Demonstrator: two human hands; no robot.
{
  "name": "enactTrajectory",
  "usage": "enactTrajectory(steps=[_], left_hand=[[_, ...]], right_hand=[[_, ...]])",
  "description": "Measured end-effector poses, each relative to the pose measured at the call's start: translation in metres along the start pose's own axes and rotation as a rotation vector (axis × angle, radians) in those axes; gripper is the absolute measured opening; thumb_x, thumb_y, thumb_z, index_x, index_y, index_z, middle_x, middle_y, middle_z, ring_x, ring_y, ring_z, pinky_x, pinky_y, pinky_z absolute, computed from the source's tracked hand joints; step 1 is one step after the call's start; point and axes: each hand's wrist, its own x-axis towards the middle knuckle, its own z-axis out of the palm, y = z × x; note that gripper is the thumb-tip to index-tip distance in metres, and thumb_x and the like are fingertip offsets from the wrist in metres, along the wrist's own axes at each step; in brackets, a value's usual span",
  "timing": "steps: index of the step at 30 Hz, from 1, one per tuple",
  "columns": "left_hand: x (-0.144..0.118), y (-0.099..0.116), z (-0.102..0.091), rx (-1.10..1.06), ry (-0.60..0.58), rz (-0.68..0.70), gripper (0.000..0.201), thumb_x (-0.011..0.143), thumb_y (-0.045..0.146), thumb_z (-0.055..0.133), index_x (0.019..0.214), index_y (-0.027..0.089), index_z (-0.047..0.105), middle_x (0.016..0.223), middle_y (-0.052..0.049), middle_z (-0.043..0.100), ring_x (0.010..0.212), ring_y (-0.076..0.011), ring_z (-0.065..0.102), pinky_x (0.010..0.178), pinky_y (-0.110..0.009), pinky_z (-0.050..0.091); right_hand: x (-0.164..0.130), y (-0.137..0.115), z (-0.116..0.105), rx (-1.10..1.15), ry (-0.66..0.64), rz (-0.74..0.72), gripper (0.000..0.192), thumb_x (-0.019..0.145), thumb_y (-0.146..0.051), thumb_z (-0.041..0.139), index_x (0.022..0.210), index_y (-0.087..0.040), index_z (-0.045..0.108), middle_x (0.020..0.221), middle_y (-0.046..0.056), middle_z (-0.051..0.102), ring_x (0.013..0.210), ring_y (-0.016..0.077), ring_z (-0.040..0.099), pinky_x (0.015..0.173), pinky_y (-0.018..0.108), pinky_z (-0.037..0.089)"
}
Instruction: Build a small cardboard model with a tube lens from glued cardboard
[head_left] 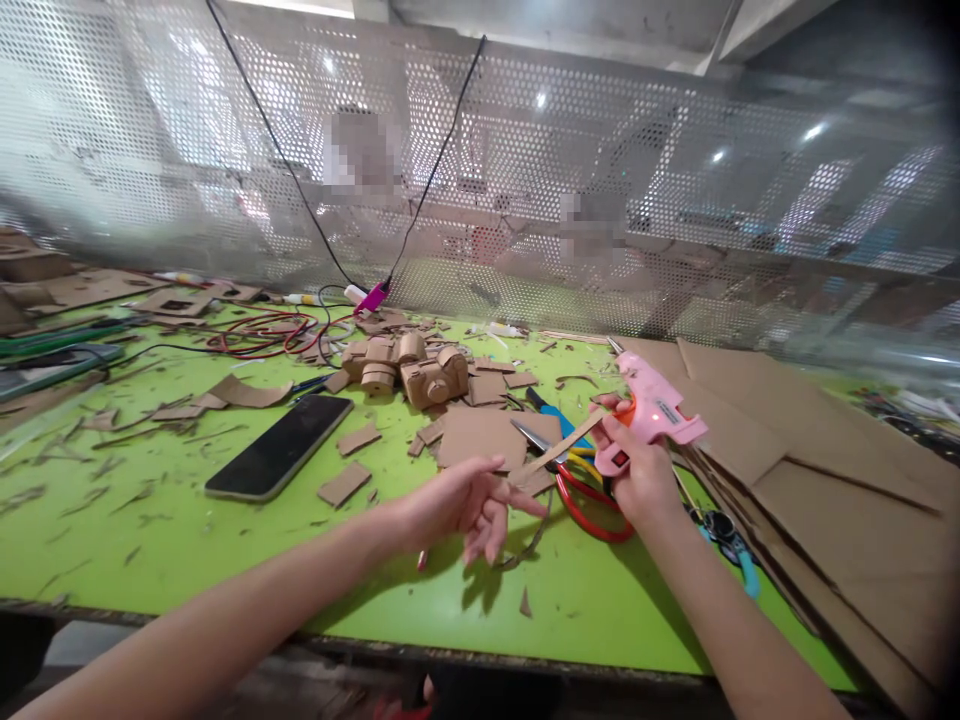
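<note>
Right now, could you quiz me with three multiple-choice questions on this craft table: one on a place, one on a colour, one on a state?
1. Where does the phone lie?
A. left of the hands
B. on the cardboard sheets
C. under the scissors

2. What colour is the glue gun?
A. blue
B. pink
C. black

3. The right hand is
A. empty
B. flat on the table
C. gripping the glue gun

A: the phone lies left of both hands.
B: its body is pink.
C: its fingers wrap the handle.
</note>
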Motion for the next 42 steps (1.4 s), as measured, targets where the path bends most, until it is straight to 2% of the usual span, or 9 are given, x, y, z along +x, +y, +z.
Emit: enactTrajectory(steps=[3,7,11,15,21,26,32,37,42], left_hand=[[0.003,-0.002,-0.005,0.028,-0.074,-0.058,0.068,0.089,0.063,0.027,0.092,0.008,0.067,0.069,-0.013,0.069,0.046,-0.0134,0.058,0.038,-0.021,0.03],[0.009,-0.01,-0.004,-0.158,0.014,0.054,0.036,0.084,0.048,0.056,0.084,0.012,0.062,0.083,-0.012,0.071,0.067,-0.0144,0.065,0.054,-0.02,0.044],[0.005,-0.013,0.003,-0.244,-0.051,0.083,0.029,0.079,0.041,0.067,0.082,0.013,0.06,0.084,-0.011,0.071,0.075,-0.0162,0.066,0.067,-0.024,0.047],[0.001,-0.014,0.006,-0.238,-0.079,0.136,0.031,0.072,0.038,0.076,0.084,0.014,0.06,0.082,-0.008,0.071,0.077,-0.0156,0.066,0.069,-0.025,0.044],[0.005,-0.02,0.004,-0.204,-0.088,0.086,0.035,0.064,0.034,0.082,0.086,0.015,0.063,0.082,-0.007,0.072,0.073,-0.0138,0.065,0.07,-0.025,0.043],[0.008,-0.024,0.005,-0.187,-0.075,0.088,0.034,0.059,0.033,0.085,0.08,0.013,0.067,0.075,-0.005,0.07,0.064,-0.0107,0.061,0.062,-0.022,0.038],[0.008,-0.025,0.003,-0.162,-0.058,0.09,0.036,0.054,0.035,0.087,0.077,0.013,0.071,0.072,-0.003,0.068,0.064,-0.0101,0.059,0.061,-0.022,0.036],[0.007,-0.017,-0.002,-0.196,0.024,0.147,0.034,0.056,0.032,0.087,0.079,0.015,0.068,0.077,-0.002,0.067,0.069,-0.0096,0.059,0.063,-0.022,0.04],[0.005,-0.003,-0.009,-0.22,0.111,0.255,0.035,0.061,0.03,0.084,0.086,0.016,0.065,0.08,0.0,0.063,0.07,-0.0079,0.057,0.066,-0.022,0.042]], right_hand=[[-0.001,-0.002,0.001,0.03,-0.034,0.024,0.043,0.047,-0.027,0.086,0.082,-0.022,0.061,0.08,-0.001,0.067,0.076,0.0192,0.068,0.055,0.026,0.055],[-0.006,0.0,0.001,0.039,-0.133,0.101,0.038,0.052,-0.027,0.084,0.081,-0.023,0.061,0.08,-0.001,0.067,0.078,0.0195,0.069,0.063,0.029,0.057],[-0.014,0.004,0.002,0.01,-0.235,0.172,0.036,0.054,-0.025,0.083,0.083,-0.022,0.061,0.083,0.0,0.068,0.074,0.0171,0.069,0.064,0.026,0.056],[-0.018,0.004,0.004,-0.005,-0.27,0.202,0.037,0.054,-0.023,0.083,0.084,-0.022,0.061,0.084,-0.001,0.067,0.072,0.0149,0.068,0.061,0.022,0.054],[-0.017,0.001,0.004,-0.025,-0.307,0.232,0.038,0.053,-0.025,0.083,0.085,-0.022,0.062,0.08,0.0,0.067,0.075,0.0173,0.068,0.065,0.026,0.053],[-0.018,0.002,0.003,-0.041,-0.371,0.27,0.036,0.055,-0.028,0.083,0.085,-0.022,0.063,0.077,-0.001,0.066,0.079,0.0183,0.068,0.066,0.025,0.052],[-0.017,0.004,0.003,-0.016,-0.348,0.251,0.041,0.054,-0.029,0.084,0.089,-0.024,0.063,0.083,0.0,0.067,0.082,0.0196,0.068,0.068,0.027,0.052],[-0.013,0.003,0.003,0.002,-0.242,0.168,0.036,0.056,-0.032,0.083,0.085,-0.023,0.063,0.076,-0.001,0.065,0.068,0.0139,0.064,0.056,0.022,0.049],[-0.012,0.002,-0.005,-0.088,-0.286,0.125,0.026,0.071,-0.042,0.071,0.076,-0.019,0.061,0.055,-0.004,0.052,0.043,0.0061,0.041,0.038,0.019,0.031]])
